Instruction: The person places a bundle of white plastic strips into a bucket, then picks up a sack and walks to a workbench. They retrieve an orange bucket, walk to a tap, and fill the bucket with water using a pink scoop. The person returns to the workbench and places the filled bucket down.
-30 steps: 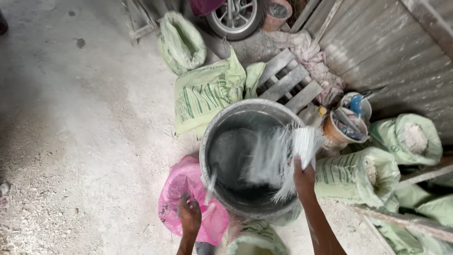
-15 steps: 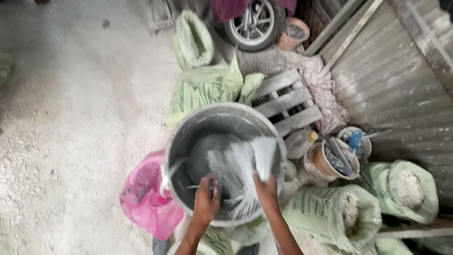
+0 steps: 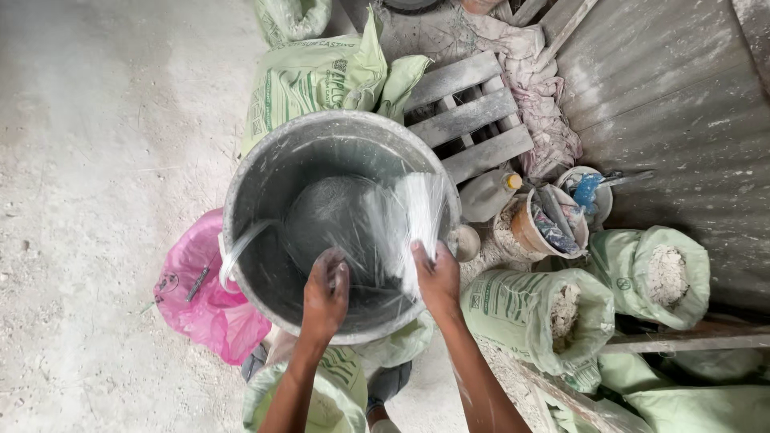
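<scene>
Your left hand (image 3: 325, 293) & right hand (image 3: 437, 277) both grip the clear plastic sheet (image 3: 401, 220), which hangs into the grey bucket (image 3: 265, 184) just beyond, w/ the right higher.

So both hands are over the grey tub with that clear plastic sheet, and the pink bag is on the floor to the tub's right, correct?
Not quite. The head view shows the pink bag on the tub's left. The rest holds: left hand and right hand are over the tub at the clear plastic sheet.
</scene>
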`<state>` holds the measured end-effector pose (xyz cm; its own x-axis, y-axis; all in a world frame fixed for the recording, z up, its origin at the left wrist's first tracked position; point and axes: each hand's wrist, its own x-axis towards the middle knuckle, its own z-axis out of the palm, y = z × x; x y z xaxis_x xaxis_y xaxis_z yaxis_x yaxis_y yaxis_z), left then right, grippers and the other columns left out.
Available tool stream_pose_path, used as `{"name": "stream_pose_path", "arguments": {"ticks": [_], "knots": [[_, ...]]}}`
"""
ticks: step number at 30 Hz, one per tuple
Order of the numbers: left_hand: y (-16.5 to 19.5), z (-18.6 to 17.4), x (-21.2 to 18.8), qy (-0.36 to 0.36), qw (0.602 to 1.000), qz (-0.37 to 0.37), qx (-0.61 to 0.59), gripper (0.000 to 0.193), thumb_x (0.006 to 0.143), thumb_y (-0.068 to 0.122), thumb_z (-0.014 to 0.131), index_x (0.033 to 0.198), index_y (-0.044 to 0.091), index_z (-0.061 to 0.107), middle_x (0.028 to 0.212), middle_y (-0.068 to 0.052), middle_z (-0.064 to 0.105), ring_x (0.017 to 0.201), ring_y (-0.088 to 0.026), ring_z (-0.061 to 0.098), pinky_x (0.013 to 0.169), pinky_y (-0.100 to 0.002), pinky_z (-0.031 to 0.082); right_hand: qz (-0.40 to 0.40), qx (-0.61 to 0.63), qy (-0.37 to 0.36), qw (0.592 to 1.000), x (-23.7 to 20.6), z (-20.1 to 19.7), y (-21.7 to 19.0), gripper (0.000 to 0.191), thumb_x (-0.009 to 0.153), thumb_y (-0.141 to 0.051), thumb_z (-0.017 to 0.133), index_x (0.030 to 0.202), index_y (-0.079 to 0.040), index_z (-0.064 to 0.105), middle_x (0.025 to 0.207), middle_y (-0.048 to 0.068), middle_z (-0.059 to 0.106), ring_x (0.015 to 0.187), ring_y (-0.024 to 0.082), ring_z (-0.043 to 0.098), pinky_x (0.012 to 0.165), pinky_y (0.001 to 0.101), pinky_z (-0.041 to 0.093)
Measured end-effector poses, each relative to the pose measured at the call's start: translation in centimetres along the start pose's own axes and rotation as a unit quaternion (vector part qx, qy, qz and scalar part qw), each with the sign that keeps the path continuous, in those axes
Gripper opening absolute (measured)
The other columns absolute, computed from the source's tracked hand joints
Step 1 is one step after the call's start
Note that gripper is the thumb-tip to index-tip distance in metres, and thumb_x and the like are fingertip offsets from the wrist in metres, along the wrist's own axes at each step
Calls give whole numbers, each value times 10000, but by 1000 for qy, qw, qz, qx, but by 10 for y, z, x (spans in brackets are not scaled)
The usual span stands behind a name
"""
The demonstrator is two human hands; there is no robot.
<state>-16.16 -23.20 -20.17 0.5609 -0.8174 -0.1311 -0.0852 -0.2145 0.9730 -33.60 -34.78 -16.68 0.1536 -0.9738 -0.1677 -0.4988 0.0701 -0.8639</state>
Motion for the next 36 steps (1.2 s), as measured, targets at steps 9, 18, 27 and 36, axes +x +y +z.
{"name": "stream_pose_path", "arguments": {"ticks": [9,18,27,36], "knots": [[-22,-26,12,18,999,4,33,341,1040,137,581,1345,-10,541,1196,-182,714,1043,-232,726,891,-344,596,84,-60,31,994,6,2,-14,374,1010,-361,646,1132,-14,714,753,138,654,643,109,507,612,323,450],[-36,-39,8,15,998,-36,51,358,1022,124,574,1352,-8,536,1181,-200,707,1018,-237,720,890,-335,593,-6,58,41,997,18,25,15,319,1111,-262,502,1107,11,666,857,31,674,743,91,572,702,265,476],[-34,-48,2,3,997,-52,58,342,1034,127,578,1352,6,541,1178,-197,722,1040,-244,724,901,-344,574,-11,42,2,999,19,31,0,266,1073,-158,561,1220,41,659,986,90,743,842,117,667,760,248,528],[-13,-53,26,-2,998,-55,44,351,1054,193,535,1347,0,542,1175,-191,721,1051,-224,714,872,-327,586,-66,98,-47,992,18,30,-20,289,1078,-42,454,1311,72,583,1208,159,743,1100,189,724,959,291,544]]}}
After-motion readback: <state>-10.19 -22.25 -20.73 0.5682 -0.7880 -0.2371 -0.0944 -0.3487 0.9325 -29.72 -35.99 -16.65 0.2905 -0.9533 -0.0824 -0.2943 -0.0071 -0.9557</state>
